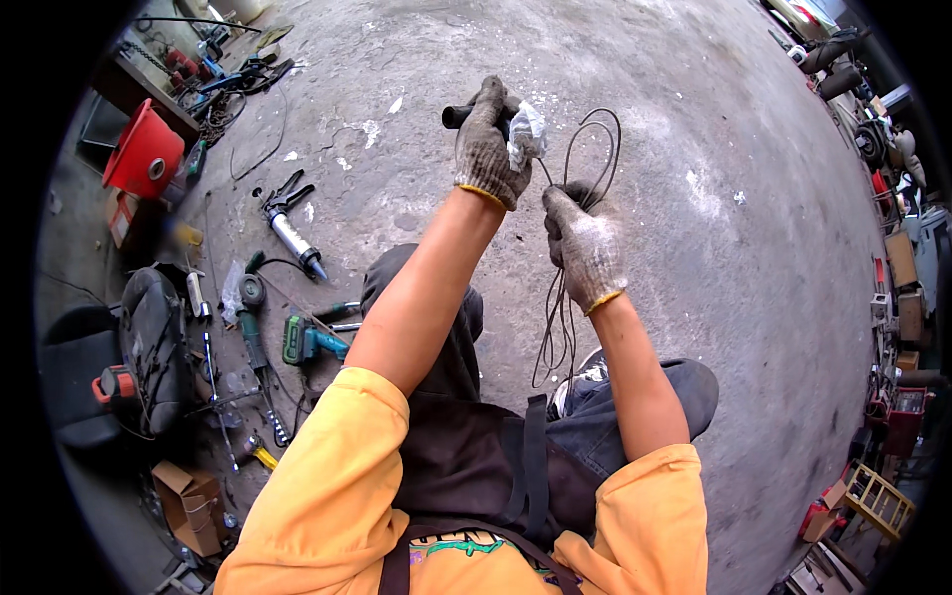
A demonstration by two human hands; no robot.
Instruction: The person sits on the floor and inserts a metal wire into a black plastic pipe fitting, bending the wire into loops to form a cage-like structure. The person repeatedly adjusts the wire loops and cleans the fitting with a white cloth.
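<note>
My left hand (489,144), in a grey knit glove, is raised and closed around a dark cylindrical handle (456,116) and a crumpled white rag (527,134). My right hand (585,246), gloved the same way, grips a bundle of thin dark cable (593,149). The cable loops up beside the rag and hangs down in several strands between my knees toward the concrete floor. Both hands are held close together above my lap.
On the floor to my left lie a caulking gun (290,226), a green power tool (305,342), an angle grinder (248,307), screwdrivers and a cardboard box (188,506). A red bucket (144,151) stands far left. Shelves and clutter line the right edge.
</note>
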